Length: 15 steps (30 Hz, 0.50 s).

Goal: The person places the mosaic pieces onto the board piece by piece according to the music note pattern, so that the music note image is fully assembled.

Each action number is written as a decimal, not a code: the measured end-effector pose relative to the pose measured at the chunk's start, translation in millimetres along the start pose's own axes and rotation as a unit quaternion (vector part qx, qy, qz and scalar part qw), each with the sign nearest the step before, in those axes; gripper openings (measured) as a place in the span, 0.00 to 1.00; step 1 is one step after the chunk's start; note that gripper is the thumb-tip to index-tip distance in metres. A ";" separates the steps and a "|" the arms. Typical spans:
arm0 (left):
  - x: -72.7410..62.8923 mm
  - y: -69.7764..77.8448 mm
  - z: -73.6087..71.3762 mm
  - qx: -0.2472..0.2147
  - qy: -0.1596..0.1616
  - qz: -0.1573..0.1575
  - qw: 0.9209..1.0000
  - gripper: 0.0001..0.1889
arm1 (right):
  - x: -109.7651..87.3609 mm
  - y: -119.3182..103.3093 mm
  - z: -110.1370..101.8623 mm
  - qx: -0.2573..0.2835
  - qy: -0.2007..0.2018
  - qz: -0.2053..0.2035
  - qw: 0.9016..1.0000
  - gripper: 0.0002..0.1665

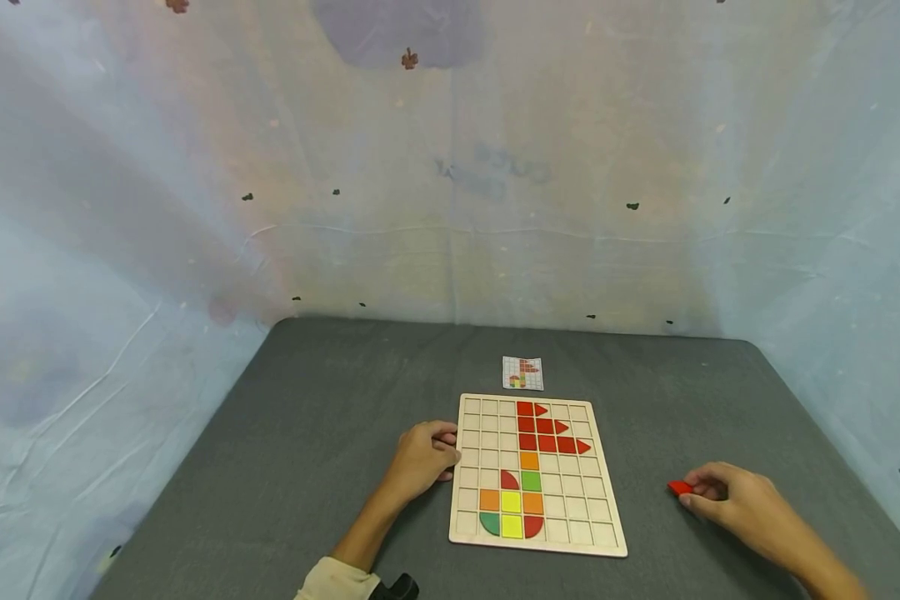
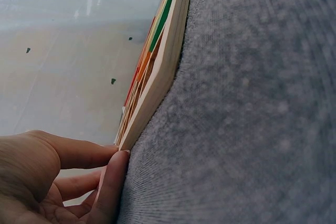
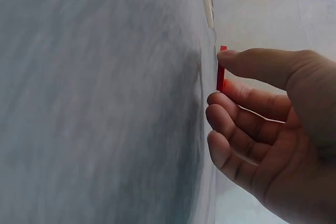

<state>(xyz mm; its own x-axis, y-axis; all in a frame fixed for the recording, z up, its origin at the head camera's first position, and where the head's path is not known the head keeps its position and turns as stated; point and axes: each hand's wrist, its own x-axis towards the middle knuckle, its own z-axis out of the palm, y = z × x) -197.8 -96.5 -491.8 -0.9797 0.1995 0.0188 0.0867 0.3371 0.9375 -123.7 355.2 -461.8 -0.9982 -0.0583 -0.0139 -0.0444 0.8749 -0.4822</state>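
Observation:
A wooden grid board (image 1: 579,510) lies flat on the dark table, partly filled with red, orange, yellow and green tiles. At its left edge, my left hand (image 1: 420,458) has thumb and fingertip against the rim. The left wrist view has the same hand (image 2: 58,182) pinching the edge of the board (image 2: 167,59). Out to the right of the board, my right hand (image 1: 742,504) pinches a small flat red tile (image 1: 679,487) between thumb and index finger. Seen edge-on in the right wrist view, the red tile (image 3: 221,72) is held just off the grey surface, the other fingers loosely curled.
A small pattern card (image 1: 522,373) with a coloured grid picture lies just beyond the board's far edge. The grey table (image 1: 360,383) meets a pale spotted sheet (image 1: 450,275) hanging behind and at both sides.

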 end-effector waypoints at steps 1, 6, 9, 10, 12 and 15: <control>0.0 -0.2 0.1 0.001 0.001 0.000 1.000 0.21 | 1.3 -2.7 1.0 0.001 0.002 -0.007 1.000 0.14; -0.1 -1.1 0.5 0.002 0.003 -0.001 1.000 0.21 | 8.8 -17.0 8.6 0.013 0.012 -0.041 0.999 0.12; -0.1 -1.5 0.6 0.002 0.003 -0.002 1.000 0.21 | 13.2 -26.6 13.4 0.024 0.017 -0.057 0.998 0.11; 0.1 -1.6 0.6 0.002 0.003 -0.002 1.000 0.21 | 14.7 -29.9 14.6 0.027 0.015 -0.063 0.998 0.11; 0.5 -1.5 0.5 0.002 0.002 -0.004 1.000 0.21 | 18.2 -37.6 17.5 0.032 0.014 -0.071 0.997 0.11; 0.7 -0.7 0.2 0.001 0.002 -0.005 1.000 0.21 | 24.2 -49.3 21.6 0.038 0.004 -0.085 0.996 0.11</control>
<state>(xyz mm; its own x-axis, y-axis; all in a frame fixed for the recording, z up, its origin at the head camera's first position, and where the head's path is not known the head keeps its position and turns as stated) -198.5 -96.4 -492.5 -0.9812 0.1927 0.0117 0.0781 0.3409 0.9369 -144.9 300.3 -457.2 -0.9768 -0.1987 0.0799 -0.2099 0.8140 -0.5417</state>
